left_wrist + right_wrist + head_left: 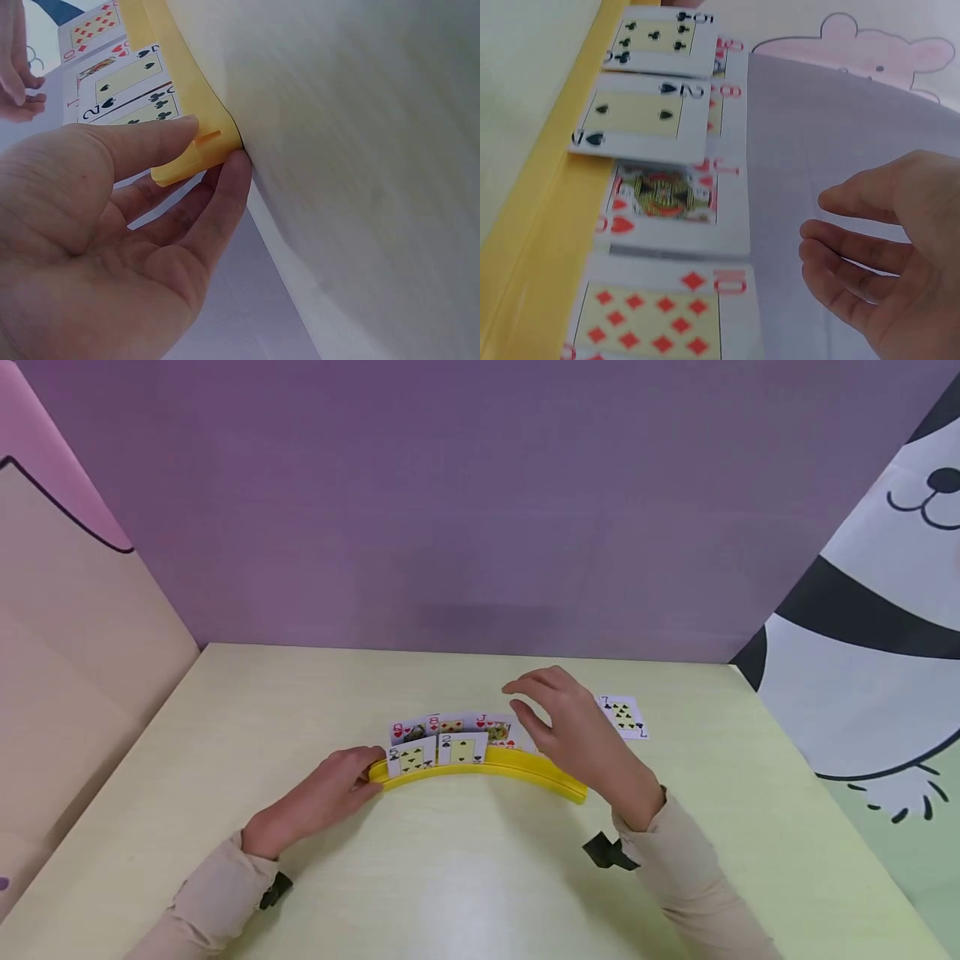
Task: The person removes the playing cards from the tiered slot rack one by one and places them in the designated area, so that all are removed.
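Observation:
A curved yellow card holder (525, 765) stands on the table. My left hand (326, 797) grips its left end, thumb (157, 142) on the near face and fingers behind. In its front row stand a five of clubs (652, 41) and a two of spades (641, 116). Behind them, partly covered, are a red queen, an eight of diamonds (717, 112), a jack of hearts (664, 199) and a ten of diamonds (656, 315). My right hand (585, 735) hovers over the holder's right part, fingers loosely bent, thumb apart from them, holding nothing.
A black seven card (622, 717) lies face up on the table (450, 877), to the right beyond my right hand. A purple panel (465, 510) rises behind the table, with decorated side panels (885, 627) at left and right.

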`<act>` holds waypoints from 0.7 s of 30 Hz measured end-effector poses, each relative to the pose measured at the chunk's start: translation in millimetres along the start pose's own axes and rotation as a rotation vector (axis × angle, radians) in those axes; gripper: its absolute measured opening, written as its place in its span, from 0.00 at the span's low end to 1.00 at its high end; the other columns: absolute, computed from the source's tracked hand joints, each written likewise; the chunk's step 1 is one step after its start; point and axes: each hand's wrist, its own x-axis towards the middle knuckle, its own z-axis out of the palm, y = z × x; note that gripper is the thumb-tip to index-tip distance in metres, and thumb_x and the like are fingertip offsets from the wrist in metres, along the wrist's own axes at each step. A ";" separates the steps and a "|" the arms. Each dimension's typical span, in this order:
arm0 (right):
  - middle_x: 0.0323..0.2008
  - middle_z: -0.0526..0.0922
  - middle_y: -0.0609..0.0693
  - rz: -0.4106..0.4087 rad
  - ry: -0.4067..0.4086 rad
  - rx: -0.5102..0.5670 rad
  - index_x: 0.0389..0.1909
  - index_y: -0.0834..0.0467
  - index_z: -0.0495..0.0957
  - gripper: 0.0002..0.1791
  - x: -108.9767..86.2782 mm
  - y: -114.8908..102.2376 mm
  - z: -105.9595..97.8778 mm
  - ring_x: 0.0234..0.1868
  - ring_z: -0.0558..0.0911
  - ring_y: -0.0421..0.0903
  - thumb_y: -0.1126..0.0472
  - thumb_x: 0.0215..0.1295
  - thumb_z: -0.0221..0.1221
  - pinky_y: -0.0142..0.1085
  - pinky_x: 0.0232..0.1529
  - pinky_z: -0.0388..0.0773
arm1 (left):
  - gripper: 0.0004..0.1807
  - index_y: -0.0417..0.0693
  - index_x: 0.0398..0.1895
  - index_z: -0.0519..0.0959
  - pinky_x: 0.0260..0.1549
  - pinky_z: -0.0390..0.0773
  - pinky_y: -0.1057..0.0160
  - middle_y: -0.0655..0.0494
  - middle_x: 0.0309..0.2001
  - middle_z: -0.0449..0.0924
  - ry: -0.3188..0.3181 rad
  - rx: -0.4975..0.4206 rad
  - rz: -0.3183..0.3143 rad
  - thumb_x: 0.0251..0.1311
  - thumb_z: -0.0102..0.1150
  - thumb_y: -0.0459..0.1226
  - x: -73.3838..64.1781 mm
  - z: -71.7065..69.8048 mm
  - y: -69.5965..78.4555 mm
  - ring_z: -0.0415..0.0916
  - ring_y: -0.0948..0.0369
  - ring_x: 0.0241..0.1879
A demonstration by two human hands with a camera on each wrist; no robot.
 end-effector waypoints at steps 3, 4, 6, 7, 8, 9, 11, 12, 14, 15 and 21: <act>0.45 0.83 0.50 -0.050 -0.002 -0.003 0.46 0.59 0.84 0.10 2.0 -10.3 5.4 0.47 0.78 0.48 0.68 0.64 0.65 0.37 0.42 0.82 | 0.13 0.37 0.49 0.76 0.38 0.85 0.63 0.44 0.49 0.80 0.000 -0.002 -0.009 0.62 0.64 0.27 0.7 -0.4 0.4 0.80 0.57 0.41; 0.44 0.84 0.50 -0.063 -0.006 -0.004 0.46 0.59 0.84 0.10 2.6 -13.4 7.3 0.46 0.78 0.47 0.68 0.64 0.65 0.37 0.41 0.82 | 0.13 0.37 0.49 0.77 0.38 0.85 0.63 0.43 0.49 0.80 0.000 0.000 -0.011 0.62 0.64 0.27 0.9 -0.4 0.6 0.80 0.57 0.41; 0.43 0.84 0.50 -0.082 -0.025 -0.010 0.45 0.59 0.84 0.10 3.6 -18.7 11.3 0.45 0.79 0.46 0.68 0.63 0.65 0.36 0.41 0.82 | 0.13 0.37 0.50 0.77 0.38 0.85 0.63 0.44 0.49 0.80 0.003 0.004 -0.017 0.62 0.64 0.27 1.3 -0.4 1.5 0.80 0.56 0.41; 0.43 0.84 0.50 -0.089 -0.040 -0.018 0.44 0.59 0.84 0.09 3.2 -20.5 13.9 0.45 0.79 0.46 0.68 0.63 0.65 0.36 0.41 0.82 | 0.13 0.37 0.50 0.77 0.38 0.85 0.63 0.44 0.49 0.80 0.005 0.005 -0.016 0.62 0.64 0.27 1.5 0.0 2.0 0.80 0.56 0.41; 0.42 0.84 0.49 -0.093 -0.059 -0.026 0.43 0.58 0.84 0.09 2.7 -22.1 16.1 0.44 0.79 0.46 0.68 0.63 0.65 0.35 0.41 0.82 | 0.13 0.37 0.50 0.77 0.38 0.85 0.63 0.44 0.50 0.80 0.005 0.007 -0.015 0.62 0.64 0.27 1.8 0.5 2.3 0.80 0.56 0.42; 0.41 0.84 0.49 -0.093 -0.081 -0.038 0.43 0.58 0.84 0.08 2.1 -23.4 18.4 0.44 0.79 0.45 0.69 0.64 0.65 0.35 0.40 0.81 | 0.13 0.37 0.50 0.77 0.38 0.85 0.63 0.44 0.50 0.80 0.006 0.007 -0.010 0.62 0.63 0.27 2.3 0.8 2.7 0.80 0.56 0.42; 0.41 0.84 0.48 -0.080 -0.129 -0.074 0.41 0.58 0.84 0.07 -0.2 -24.5 22.9 0.44 0.79 0.45 0.68 0.64 0.64 0.34 0.39 0.81 | 0.13 0.37 0.50 0.77 0.38 0.85 0.63 0.44 0.50 0.80 0.004 0.004 0.001 0.62 0.63 0.27 4.2 1.6 3.8 0.80 0.56 0.42; 0.41 0.84 0.47 -0.076 -0.156 -0.098 0.41 0.58 0.84 0.06 -1.3 -24.9 25.4 0.44 0.79 0.45 0.68 0.65 0.64 0.33 0.40 0.81 | 0.13 0.37 0.50 0.77 0.38 0.85 0.63 0.44 0.50 0.80 0.004 0.003 0.007 0.62 0.63 0.27 5.0 1.8 4.0 0.80 0.56 0.42; 0.41 0.84 0.48 -0.070 -0.197 -0.137 0.41 0.59 0.84 0.06 -2.8 -25.7 30.2 0.45 0.79 0.45 0.68 0.65 0.63 0.34 0.42 0.81 | 0.13 0.36 0.50 0.77 0.38 0.85 0.63 0.43 0.50 0.80 0.001 0.004 0.014 0.62 0.63 0.27 5.9 1.9 4.2 0.80 0.56 0.42; 0.42 0.84 0.48 -0.069 -0.212 -0.160 0.41 0.59 0.84 0.06 -3.4 -25.9 32.8 0.46 0.79 0.46 0.68 0.65 0.63 0.34 0.43 0.81 | 0.13 0.36 0.50 0.77 0.38 0.85 0.63 0.43 0.50 0.80 0.002 0.003 0.018 0.62 0.63 0.27 5.9 1.6 4.3 0.80 0.56 0.42; 0.42 0.82 0.49 -0.065 -0.236 -0.210 0.41 0.58 0.84 0.06 -5.7 -26.4 41.6 0.45 0.76 0.47 0.68 0.64 0.63 0.36 0.44 0.79 | 0.13 0.36 0.50 0.76 0.38 0.85 0.63 0.43 0.50 0.80 -0.003 -0.004 0.019 0.63 0.63 0.27 4.0 -0.6 3.5 0.80 0.56 0.42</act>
